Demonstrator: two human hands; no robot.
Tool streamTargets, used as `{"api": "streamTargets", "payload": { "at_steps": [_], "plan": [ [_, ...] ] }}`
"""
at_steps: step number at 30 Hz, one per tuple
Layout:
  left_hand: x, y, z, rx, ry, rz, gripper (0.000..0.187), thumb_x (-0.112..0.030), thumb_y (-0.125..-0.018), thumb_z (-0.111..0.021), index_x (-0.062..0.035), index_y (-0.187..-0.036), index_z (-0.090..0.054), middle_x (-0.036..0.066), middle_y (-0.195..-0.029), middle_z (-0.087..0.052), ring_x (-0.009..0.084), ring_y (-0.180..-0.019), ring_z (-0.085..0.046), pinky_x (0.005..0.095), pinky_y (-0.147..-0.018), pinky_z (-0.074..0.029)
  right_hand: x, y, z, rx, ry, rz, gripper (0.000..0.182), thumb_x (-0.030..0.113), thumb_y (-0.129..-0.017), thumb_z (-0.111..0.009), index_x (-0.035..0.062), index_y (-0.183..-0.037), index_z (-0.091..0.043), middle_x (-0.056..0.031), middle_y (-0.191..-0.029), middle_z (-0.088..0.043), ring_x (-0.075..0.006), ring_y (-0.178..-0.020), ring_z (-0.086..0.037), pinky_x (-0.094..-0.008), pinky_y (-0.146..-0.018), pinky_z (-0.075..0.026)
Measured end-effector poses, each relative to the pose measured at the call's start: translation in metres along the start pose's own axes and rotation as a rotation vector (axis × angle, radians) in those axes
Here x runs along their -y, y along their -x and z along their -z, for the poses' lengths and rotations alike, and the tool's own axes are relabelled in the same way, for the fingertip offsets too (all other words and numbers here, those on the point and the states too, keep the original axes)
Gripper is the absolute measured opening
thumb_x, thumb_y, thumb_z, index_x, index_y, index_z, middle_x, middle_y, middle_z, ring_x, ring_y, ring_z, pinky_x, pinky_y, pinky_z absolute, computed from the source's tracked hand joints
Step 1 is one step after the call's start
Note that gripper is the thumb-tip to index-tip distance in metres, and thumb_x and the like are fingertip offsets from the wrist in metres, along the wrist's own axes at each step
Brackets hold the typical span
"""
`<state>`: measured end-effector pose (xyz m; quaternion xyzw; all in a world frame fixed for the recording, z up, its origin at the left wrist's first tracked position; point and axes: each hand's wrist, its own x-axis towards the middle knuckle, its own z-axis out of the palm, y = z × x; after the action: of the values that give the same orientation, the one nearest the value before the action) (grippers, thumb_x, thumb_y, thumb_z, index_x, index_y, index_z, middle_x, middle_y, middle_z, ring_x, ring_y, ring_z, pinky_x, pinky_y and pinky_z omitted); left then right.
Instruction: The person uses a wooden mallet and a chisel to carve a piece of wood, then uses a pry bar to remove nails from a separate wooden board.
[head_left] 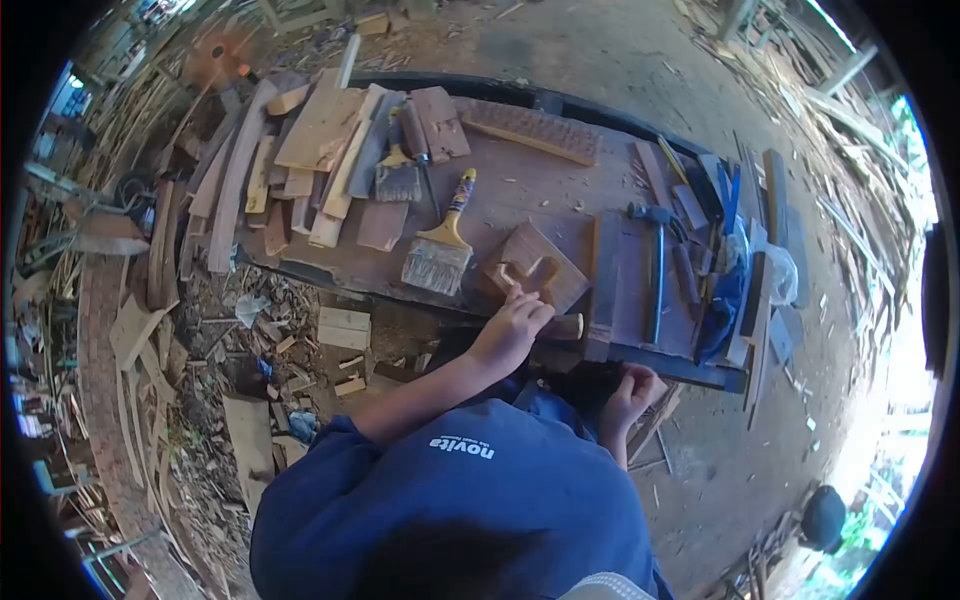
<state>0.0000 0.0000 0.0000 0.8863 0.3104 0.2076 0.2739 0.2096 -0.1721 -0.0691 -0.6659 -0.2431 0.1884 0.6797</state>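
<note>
My left hand (508,330) is at the near edge of the workbench, its fingers drawn together at the lower edge of a square wooden block (565,283) with a carved recess. Whatever those fingers hold is too small to make out. Just right of that hand lies a rounded wooden handle (562,326). My right hand (632,392) hangs off the bench's near edge, fingers curled, and I cannot make out anything in it. Left of the block lies a wide paintbrush (440,250) with a yellow handle. A hammer (657,270) rests to the right, beyond an upright wood strip.
Stacked wood offcuts (325,130) cover the left of the bench (510,190), beside a second brush (398,180). A long wood piece (530,128) lies at the far edge. Blue cloth and plastic (725,300) sit at the right end. Scraps litter the ground.
</note>
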Motion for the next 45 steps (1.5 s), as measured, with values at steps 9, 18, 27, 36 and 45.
{"api": "streamTargets", "payload": {
  "at_steps": [9, 18, 27, 36, 45],
  "plan": [
    [-0.011, 0.003, 0.0, -0.148, -0.11, -0.013, 0.035, 0.003, -0.078, -0.058, -0.0024, -0.113, -0.054, 0.019, -0.121, -0.051, 0.0375, -0.122, -0.048, 0.0546, -0.113, -0.029, 0.018, -0.02, 0.022, 0.941, 0.989, 0.447, 0.031, 0.029, -0.081, -0.067, 0.0159, -0.109, -0.07, -0.0088, -0.121, -0.064, -0.0313, -0.124, -0.051, -0.0511, -0.111, -0.027],
    [-0.003, 0.008, -0.005, -0.144, -0.049, -0.059, 0.037, 0.0, -0.079, -0.059, -0.0023, -0.115, -0.052, 0.019, -0.127, -0.053, 0.036, -0.126, -0.046, 0.0539, -0.114, -0.027, -0.026, -0.011, 0.022, 0.448, 1.234, 0.138, 0.047, 0.041, -0.087, -0.058, 0.0152, -0.125, -0.061, -0.013, -0.139, -0.052, -0.0343, -0.137, -0.036, -0.0545, -0.114, -0.022],
    [0.0, 0.009, -0.006, -0.114, -0.093, -0.053, 0.039, -0.001, -0.079, -0.06, -0.003, -0.117, -0.051, 0.019, -0.128, -0.053, 0.035, -0.128, -0.045, 0.0525, -0.115, -0.026, 0.039, -0.008, 0.02, 1.112, 1.617, 0.116, 0.053, 0.055, -0.092, -0.045, 0.0297, -0.139, -0.05, -0.0009, -0.156, -0.031, -0.0368, -0.146, -0.016, -0.0655, -0.114, -0.001],
    [0.009, 0.011, -0.01, -0.112, -0.072, -0.095, 0.049, -0.002, -0.073, -0.067, -0.0045, -0.119, -0.049, 0.016, -0.131, -0.053, 0.0323, -0.13, -0.045, 0.0496, -0.115, -0.026, -0.09, -0.029, 0.174, 0.098, 0.917, -0.575, 0.067, 0.044, -0.1, -0.043, -0.0016, -0.147, -0.029, -0.0308, -0.148, -0.031, -0.0421, -0.14, -0.028, -0.0413, -0.115, -0.025],
    [0.008, 0.012, -0.011, -0.136, -0.088, -0.084, 0.048, -0.001, -0.074, -0.066, -0.0053, -0.118, -0.049, 0.016, -0.133, -0.053, 0.0315, -0.131, -0.045, 0.0484, -0.115, -0.027, 0.083, 0.017, 0.018, 0.967, 1.243, -0.213, 0.065, 0.033, -0.092, -0.06, 0.0056, -0.146, -0.036, -0.0357, -0.135, -0.045, -0.0446, -0.132, -0.039, -0.0499, -0.109, -0.032]
  ]
}}
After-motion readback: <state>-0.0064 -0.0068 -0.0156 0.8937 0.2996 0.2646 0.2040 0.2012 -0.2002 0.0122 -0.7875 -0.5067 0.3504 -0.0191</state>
